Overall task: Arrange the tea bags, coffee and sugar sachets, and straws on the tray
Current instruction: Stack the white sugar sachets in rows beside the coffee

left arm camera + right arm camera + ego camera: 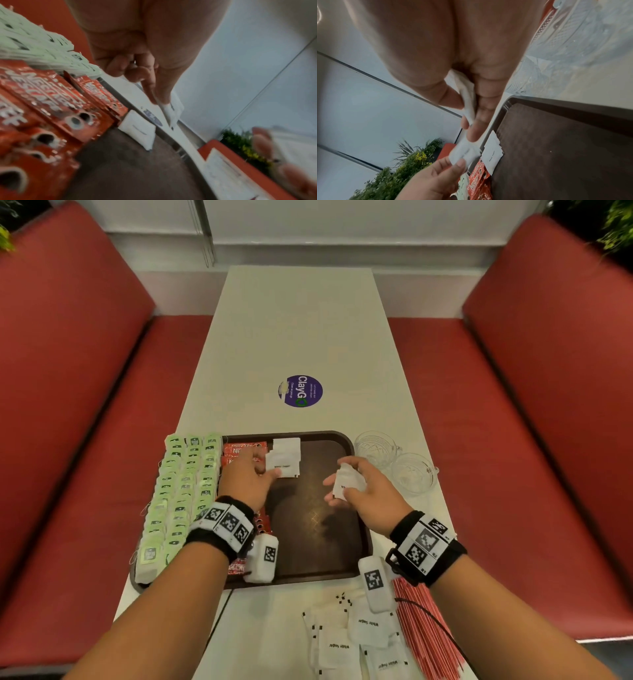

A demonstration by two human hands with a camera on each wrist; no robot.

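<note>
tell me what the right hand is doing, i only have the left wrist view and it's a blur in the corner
Observer: The right hand grips a small stack of white sugar sachets above the tray.
Operator: any sugar off the tray
Observer: Yes, loose sugar sachets lie on the table, just past the tray's near edge.
Operator: and the straws
Observer: The red straws lie on the table to the right of those sachets. None are on the tray.
</note>
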